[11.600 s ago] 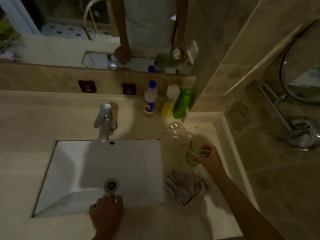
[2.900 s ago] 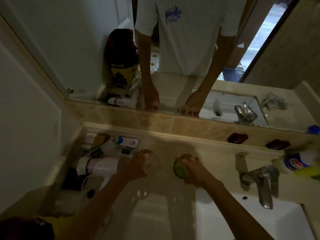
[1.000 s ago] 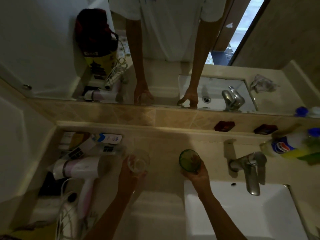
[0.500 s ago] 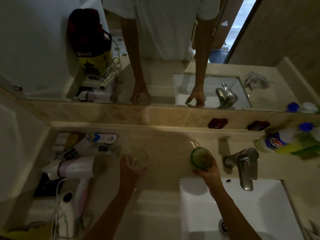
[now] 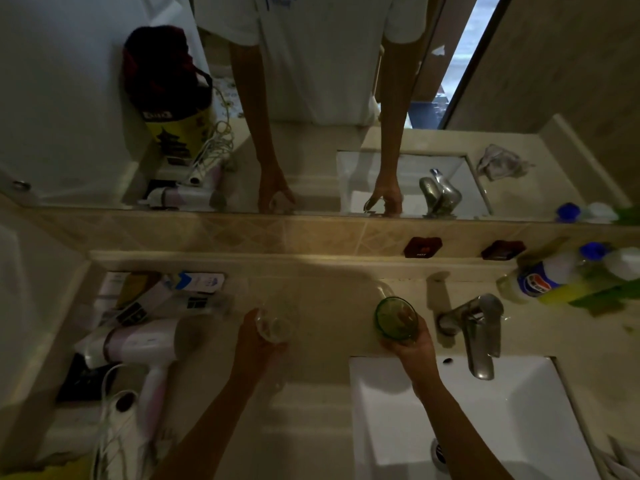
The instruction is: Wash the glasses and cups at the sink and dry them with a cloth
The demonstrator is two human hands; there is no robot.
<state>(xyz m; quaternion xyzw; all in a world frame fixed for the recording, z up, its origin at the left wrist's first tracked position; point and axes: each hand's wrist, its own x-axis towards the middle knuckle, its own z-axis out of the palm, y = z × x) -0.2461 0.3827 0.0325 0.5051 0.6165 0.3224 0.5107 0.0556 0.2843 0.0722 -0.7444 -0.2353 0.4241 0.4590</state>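
Two glasses are up at mid-frame: the left hand (image 5: pixel 258 341) grips a clear glass (image 5: pixel 275 325) left of the sink (image 5: pixel 519 393), and the right hand (image 5: pixel 412 346) wraps a green glass (image 5: pixel 394 318) beside the faucet (image 5: pixel 479 332). Both look light, rigid and breakable, probably slick once wet, so I'd hold them around the body, not the rim.

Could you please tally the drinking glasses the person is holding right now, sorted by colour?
Clear glass, held in the left hand: 1
Green glass, held in the right hand: 1
Total: 2
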